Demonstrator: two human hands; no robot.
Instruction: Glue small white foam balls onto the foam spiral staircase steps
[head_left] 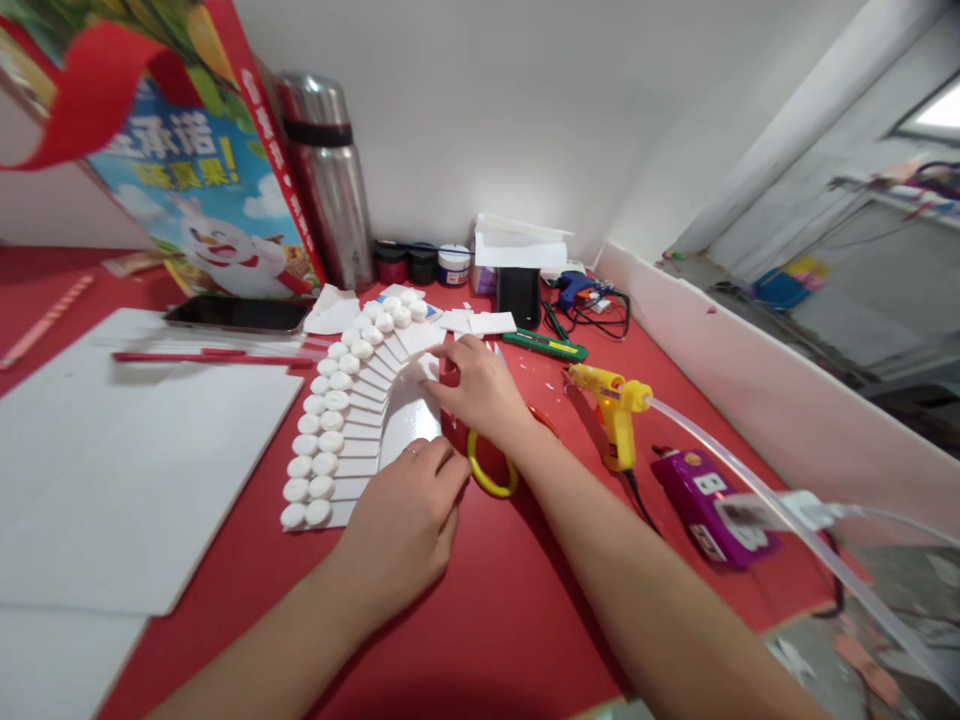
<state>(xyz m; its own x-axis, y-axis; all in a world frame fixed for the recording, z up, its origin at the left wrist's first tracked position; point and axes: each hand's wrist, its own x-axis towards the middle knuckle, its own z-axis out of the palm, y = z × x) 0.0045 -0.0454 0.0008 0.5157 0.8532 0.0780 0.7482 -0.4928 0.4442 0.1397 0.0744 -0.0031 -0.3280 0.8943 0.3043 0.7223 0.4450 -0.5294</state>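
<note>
A curved white piece (356, 432) made of narrow strips fans out on the red table, with a double row of round white discs (331, 420) along its outer edge. Inside the curve is a glossy white sheet (411, 415). My left hand (405, 515) rests on the lower end of this sheet with its fingers bent together. My right hand (480, 385) is at the upper right edge of the sheet, thumb and forefinger apart on either side of its edge. Beneath my right wrist lie scissors with a yellow handle (491, 478), partly hidden.
A yellow glue gun (616, 410) and a purple power block (712, 508) lie at the right. A green cutter (545, 345), paint jars (453, 265), a steel flask (330, 185) and a phone (236, 313) stand or lie behind. White boards (135, 470) cover the left.
</note>
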